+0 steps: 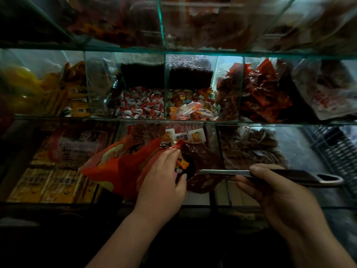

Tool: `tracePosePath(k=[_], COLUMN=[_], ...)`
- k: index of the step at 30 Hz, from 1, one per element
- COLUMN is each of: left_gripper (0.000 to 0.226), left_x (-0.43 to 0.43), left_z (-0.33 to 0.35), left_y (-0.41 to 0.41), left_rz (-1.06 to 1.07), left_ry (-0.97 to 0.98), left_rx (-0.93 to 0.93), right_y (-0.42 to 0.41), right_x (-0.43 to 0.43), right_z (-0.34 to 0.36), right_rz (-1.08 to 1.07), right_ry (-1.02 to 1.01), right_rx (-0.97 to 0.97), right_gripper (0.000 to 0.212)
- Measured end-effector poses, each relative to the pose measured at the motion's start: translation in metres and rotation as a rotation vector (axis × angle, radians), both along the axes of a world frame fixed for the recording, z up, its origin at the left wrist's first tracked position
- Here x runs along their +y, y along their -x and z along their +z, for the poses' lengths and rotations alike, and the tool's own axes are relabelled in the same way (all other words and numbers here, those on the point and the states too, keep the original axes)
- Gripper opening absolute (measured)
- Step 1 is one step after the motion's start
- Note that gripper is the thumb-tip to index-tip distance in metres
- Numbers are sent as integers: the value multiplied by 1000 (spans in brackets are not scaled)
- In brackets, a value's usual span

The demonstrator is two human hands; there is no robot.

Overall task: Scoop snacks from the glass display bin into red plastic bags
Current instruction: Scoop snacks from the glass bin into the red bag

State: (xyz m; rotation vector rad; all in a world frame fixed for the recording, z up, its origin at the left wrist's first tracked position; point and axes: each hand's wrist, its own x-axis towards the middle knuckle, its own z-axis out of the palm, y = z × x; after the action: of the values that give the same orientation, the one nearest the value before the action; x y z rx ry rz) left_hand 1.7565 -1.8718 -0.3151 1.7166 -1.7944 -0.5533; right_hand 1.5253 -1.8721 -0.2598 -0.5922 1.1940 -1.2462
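Note:
My left hand (164, 178) grips the mouth of a red plastic bag (119, 167), which lies slanted over the lower glass bin. My right hand (270, 188) holds the dark handle of a metal scoop (228, 172); the scoop's bowl end sits at the bag's opening, beside my left fingers. A few wrapped snacks (182, 163) show at that opening. The glass display bin (193, 120) behind holds mixed colourful wrapped candies (193, 107).
Neighbouring glass compartments hold red-and-white candies (143, 105), red snack packets (264, 93) and yellow-orange packs (67, 93). The lower row has boxed goods (52, 182) at left and brown snacks (251, 147) at right. A dark plastic crate (332, 149) stands far right.

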Motion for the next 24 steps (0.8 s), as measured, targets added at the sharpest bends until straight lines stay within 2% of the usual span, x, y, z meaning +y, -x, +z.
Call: tracePosePath(k=[3, 7, 9, 12, 15, 18, 20, 24], left_gripper=[62, 51, 41, 27, 19, 19, 23, 25], left_x=[-14, -20, -17, -15, -26, -55, -81, -135], left_z=[-9, -12, -10, -5, 8, 28, 42, 55], left_y=[6, 12, 13, 17, 19, 21, 25, 33], left_rz=[17, 28, 41, 44, 16, -33, -68, -115], left_ry=[-76, -21, 74, 180, 284, 380, 415, 362], left_rx=[-119, -143, -124, -91, -75, -62, -59, 3], right_y=[2, 3, 2, 2, 2, 4, 4, -6], right_x=[4, 8, 9, 13, 13, 3, -9, -37], right_z=[3, 6, 10, 20, 32, 47, 56, 63], right_rz=[2, -26, -23, -17, -48, -91, -129, -186], right_ry=[2, -14, -8, 42, 103, 163, 175, 192], right_rx=[-17, -42, -47, -67, -99, -127, -138, -178], right_gripper=[30, 42, 38, 14, 3, 4, 15, 16])
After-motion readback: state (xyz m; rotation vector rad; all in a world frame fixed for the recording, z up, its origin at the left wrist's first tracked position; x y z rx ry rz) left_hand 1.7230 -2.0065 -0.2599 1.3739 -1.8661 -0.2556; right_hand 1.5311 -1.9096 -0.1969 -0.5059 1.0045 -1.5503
